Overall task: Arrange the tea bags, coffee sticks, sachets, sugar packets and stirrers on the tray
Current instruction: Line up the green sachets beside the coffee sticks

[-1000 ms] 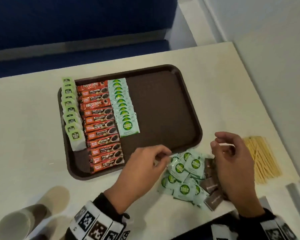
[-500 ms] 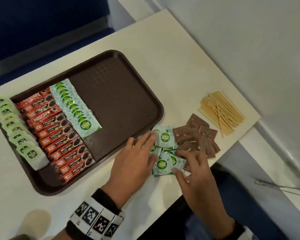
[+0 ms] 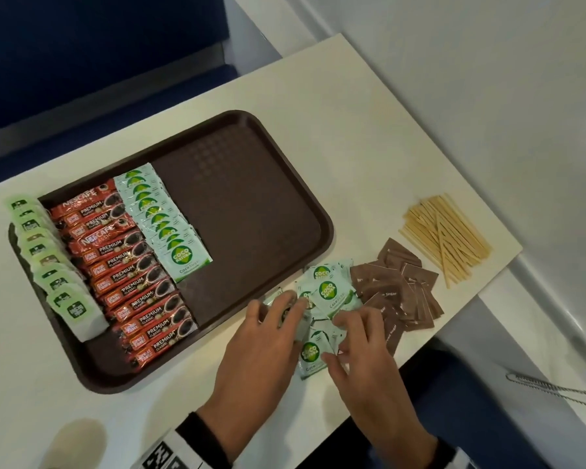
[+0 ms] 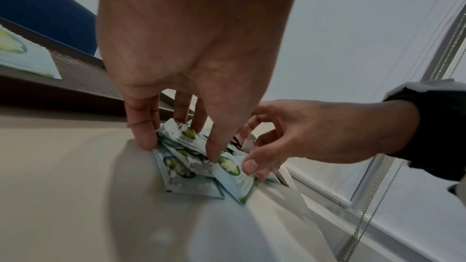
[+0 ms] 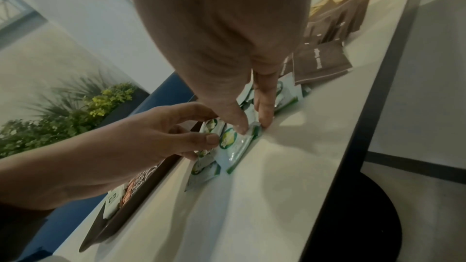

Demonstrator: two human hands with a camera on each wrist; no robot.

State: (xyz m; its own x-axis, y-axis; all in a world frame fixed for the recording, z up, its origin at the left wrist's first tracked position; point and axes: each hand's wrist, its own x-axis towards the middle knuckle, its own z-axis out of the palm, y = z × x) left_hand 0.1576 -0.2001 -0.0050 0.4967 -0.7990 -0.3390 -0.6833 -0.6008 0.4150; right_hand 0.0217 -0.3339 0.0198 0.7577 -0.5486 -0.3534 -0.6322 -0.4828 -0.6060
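Sachets (image 3: pixel 332 294) lie in a loose, overlapping heap on the white table (image 3: pixel 318 164), just off the near right corner of the brown tray (image 3: pixel 251 204). Each is pale mint with a round green badge. From the head view, the left hand (image 3: pixel 264 336) rests on the heap's left side with fingers spread and bent, and the right hand (image 3: pixel 362 350) covers the near right part with thumb and forefinger drawn together over a sachet. On the tray, three tidy rows fill the left half: light green tea bags (image 3: pixel 54 265) on the rim side, red coffee sticks (image 3: pixel 129 272) in the middle, and more mint sachets (image 3: pixel 164 221) shingled beside them. The tray's right half is bare. Right of the heap, brown sugar packets (image 3: pixel 403 286) overlap one another, and pale wooden stirrers (image 3: pixel 444 231) sit in a bundle farther right.

Left wrist view: the left hand (image 4: pixel 191 51) reaches down, its thumb and fingertips (image 4: pixel 145 136) pressing the crumpled sachets (image 4: pixel 191 166); whether it pinches one I cannot tell. The right hand (image 4: pixel 297 136) curls in from the right, its thumb on a sachet's edge.

Right wrist view: the right hand (image 5: pixel 227 51) pinches a sachet (image 5: pixel 234 146) between thumb and forefinger, lifting its edge off the table. The left hand (image 5: pixel 141 136) comes in beside it with curled fingers touching the neighbouring sachets.
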